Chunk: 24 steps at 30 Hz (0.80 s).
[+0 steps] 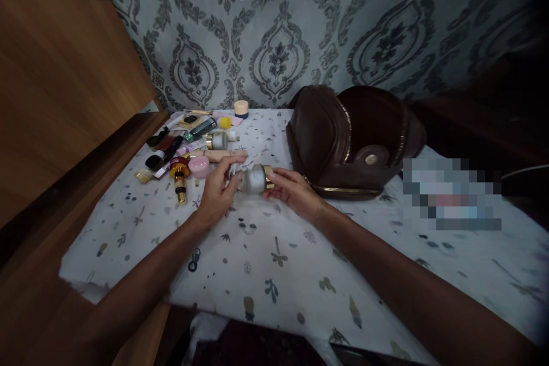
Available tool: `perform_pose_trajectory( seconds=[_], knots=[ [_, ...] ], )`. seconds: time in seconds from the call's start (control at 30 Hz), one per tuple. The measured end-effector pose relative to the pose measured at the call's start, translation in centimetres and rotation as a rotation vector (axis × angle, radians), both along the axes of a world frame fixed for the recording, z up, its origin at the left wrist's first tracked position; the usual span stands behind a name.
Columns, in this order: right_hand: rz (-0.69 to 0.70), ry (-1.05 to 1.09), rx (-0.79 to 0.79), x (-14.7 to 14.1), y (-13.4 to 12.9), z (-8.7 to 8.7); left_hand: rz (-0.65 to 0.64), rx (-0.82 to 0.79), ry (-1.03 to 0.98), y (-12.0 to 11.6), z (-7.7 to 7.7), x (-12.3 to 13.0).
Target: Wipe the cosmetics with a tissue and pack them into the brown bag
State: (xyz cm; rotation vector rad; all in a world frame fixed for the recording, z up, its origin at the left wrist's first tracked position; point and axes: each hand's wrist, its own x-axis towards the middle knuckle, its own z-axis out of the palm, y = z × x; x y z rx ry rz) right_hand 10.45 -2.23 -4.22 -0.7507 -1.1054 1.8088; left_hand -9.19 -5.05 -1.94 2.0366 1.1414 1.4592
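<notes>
A frosted glass jar with a gold lid lies on its side between my hands, just above the table. My right hand grips it by the lid end, fingers closed around the gold rim. My left hand is closed on a crumpled white wipe, pressed to the jar's base. Part of the wipe is hidden behind the fingers. Close to my left hand are a pink round jar and an amber bottle with a gold cap. A beige tube lies just behind.
Several cosmetics crowd the table's back left, including a second gold-lidded jar, a green tube and a peach-lidded jar. A brown leather bag gapes at the right. Wooden furniture borders the left; patterned wallpaper covers the back wall.
</notes>
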Motion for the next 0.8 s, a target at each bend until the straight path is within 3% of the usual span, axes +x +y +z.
perform_pose_trajectory(
  seconds=[0.2, 0.37, 0.57, 0.8],
  knots=[
    [-0.061, 0.097, -0.057, 0.1, 0.0, 0.4, 0.066, -0.015, 0.165, -0.2, -0.3, 0.4],
    [-0.069, 0.12, -0.041, 0.0, 0.1, 0.5, 0.116, -0.053, 0.236, -0.6, 0.5, 0.7],
    [-0.077, 0.079, 0.0, 0.0, 0.1, 0.1, 0.078, -0.224, 0.028, -0.9, 1.3, 0.8],
    [0.034, -0.009, 0.107, 0.0, -0.1, -0.4, 0.106, -0.218, -0.108, 0.2, 0.7, 0.2]
  ],
)
